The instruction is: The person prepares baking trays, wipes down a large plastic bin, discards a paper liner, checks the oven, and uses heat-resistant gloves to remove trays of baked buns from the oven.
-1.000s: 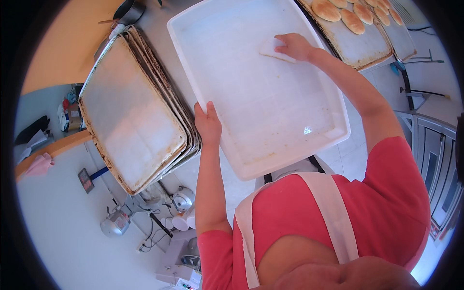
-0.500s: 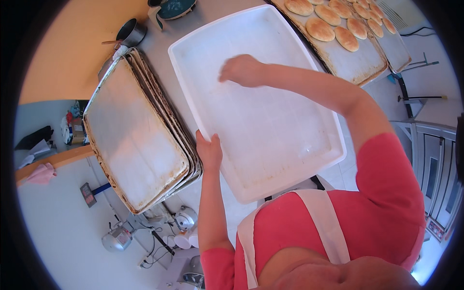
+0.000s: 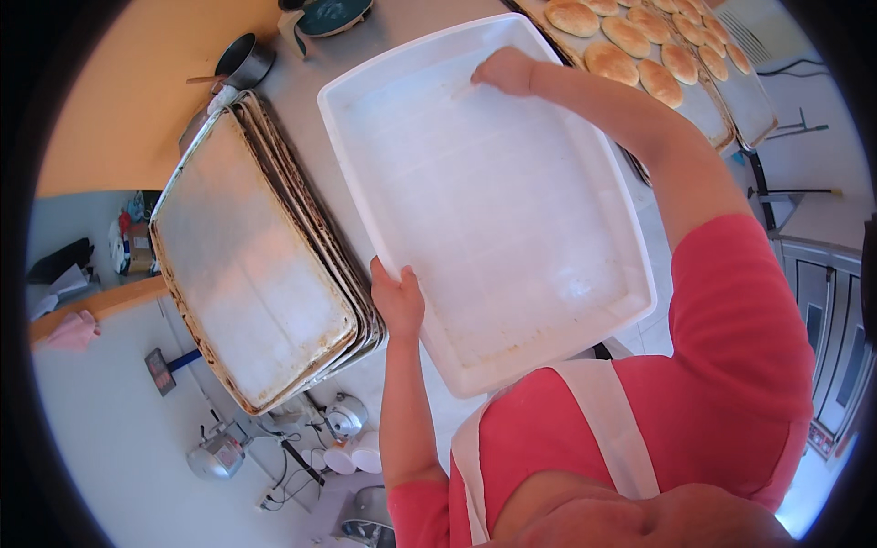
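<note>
A large white plastic tub (image 3: 512, 247), shallow and rectangular, lies in front of me, its near end close to my apron. My left hand (image 3: 398, 300) grips the tub's left wall near the front corner, thumb inside the rim and fingers outside. Over the far right part of the tub, my right hand (image 3: 504, 73) is closed, its fingers pressed together low over the bottom. Whether it pinches something small I cannot make out. Faint crumbs or yellowish stains show along the tub's near end.
Left of the tub stands a stack of worn metal baking trays (image 3: 256, 265). Baked oval breads (image 3: 612, 62) lie on trays at the far right. A dark saucepan (image 3: 245, 60) and a green pan (image 3: 332, 15) stand at the far left. An oven (image 3: 836, 320) is at the right.
My right hand has moved from the tub's middle toward its far right end. My left hand keeps its hold on the rim. The view has shifted slightly.
</note>
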The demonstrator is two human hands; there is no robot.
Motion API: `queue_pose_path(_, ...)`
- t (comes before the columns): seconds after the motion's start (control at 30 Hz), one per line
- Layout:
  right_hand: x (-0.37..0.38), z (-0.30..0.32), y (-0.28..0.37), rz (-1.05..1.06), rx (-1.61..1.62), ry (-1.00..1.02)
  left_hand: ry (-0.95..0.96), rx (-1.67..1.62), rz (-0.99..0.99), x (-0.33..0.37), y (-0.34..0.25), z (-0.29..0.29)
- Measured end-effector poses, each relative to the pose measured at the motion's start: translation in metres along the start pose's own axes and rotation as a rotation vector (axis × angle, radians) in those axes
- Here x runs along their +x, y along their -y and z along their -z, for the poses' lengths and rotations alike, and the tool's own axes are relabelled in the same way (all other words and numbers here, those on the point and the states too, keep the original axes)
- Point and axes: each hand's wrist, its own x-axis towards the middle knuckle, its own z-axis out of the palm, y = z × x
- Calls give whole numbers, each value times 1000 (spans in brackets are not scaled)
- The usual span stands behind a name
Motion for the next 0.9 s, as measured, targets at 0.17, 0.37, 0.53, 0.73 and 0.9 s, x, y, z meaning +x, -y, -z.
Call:
queue_pose_path(0.17, -67, 0, 43, -126, 139, 100, 3, 54, -22, 3, 9, -2)
queue_pose_path(0.37, -168, -1, 114, -350, 256, 51, 12, -67, -20, 6, 14, -2)
queue_pose_path(0.53, -248, 6, 193, -636, 381, 136, 18, -96, -8, 13, 24, -8)
queue_pose_path(0.73, -269, 14, 204, -809, 199, 161, 3, -155, 13, 7, 1, -10)
queue_pose_path(0.9, -251, 10, 213, -931, 346, 187, -25, -181, 60, 8, 0, -11)
